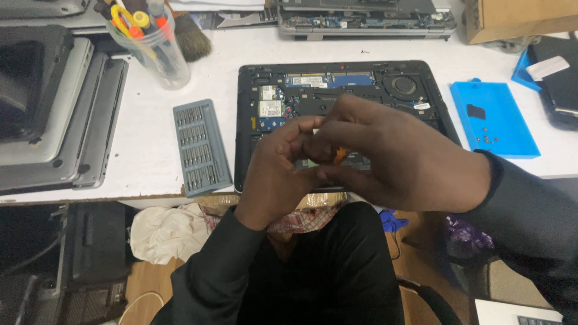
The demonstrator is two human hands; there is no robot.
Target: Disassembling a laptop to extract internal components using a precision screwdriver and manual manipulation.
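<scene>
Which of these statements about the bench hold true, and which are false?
1. The laptop lies with its inner boards showing. True.
2. The bit case lies right of the laptop. False: it lies to its left.
3. Both hands, left hand and right hand, meet over the laptop around a small orange item. True.
4. The blue tray holds a brush. False: it holds small screws; the brush lies by the cup.

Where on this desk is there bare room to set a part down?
Bare white desk lies between the grey bit case and stacked laptops, and below the plastic cup. Crowded: the opened laptop under both hands, and the blue tray.
</scene>
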